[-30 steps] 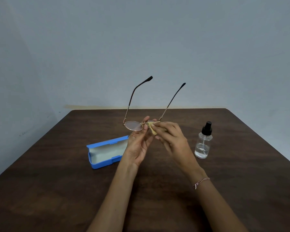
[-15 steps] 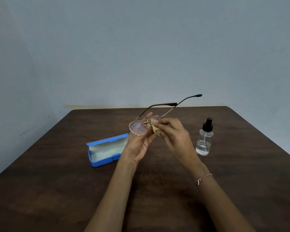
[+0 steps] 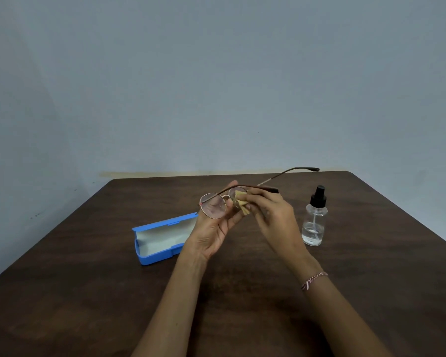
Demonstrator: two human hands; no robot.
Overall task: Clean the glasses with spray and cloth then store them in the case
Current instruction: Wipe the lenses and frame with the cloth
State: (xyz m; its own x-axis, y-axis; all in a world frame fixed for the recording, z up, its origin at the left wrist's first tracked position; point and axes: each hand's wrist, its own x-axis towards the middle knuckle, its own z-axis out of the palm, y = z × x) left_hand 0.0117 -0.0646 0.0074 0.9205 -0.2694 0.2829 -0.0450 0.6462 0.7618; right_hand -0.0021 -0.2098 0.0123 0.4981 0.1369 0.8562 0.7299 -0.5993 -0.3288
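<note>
Plainly, from the head view, the wiping step is under way. The left hand [image 3: 211,239] is holding the round-lensed glasses [image 3: 213,208] up above the worktop [image 3: 88,292], its grip clamped on the frame near the bridge, with the temples unfolded and pointing away toward the right. The right hand [image 3: 276,217] is pinching a folded yellow cloth [image 3: 241,204] against the lens on its own side, so its grip is closed on the cloth; the other lens is showing bare. The spray bottle [image 3: 314,220] is standing upright just to the right of the hands, untouched. The blue case [image 3: 162,238] is lying open on the worktop to the left, partly behind the left hand, with its pale lining showing and nothing in it.

Judging by this, the cleaning is roughly midway. The next move is probably calling for shifting the cloth to the bare lens, then folding the temples before lowering the glasses into the case.
</note>
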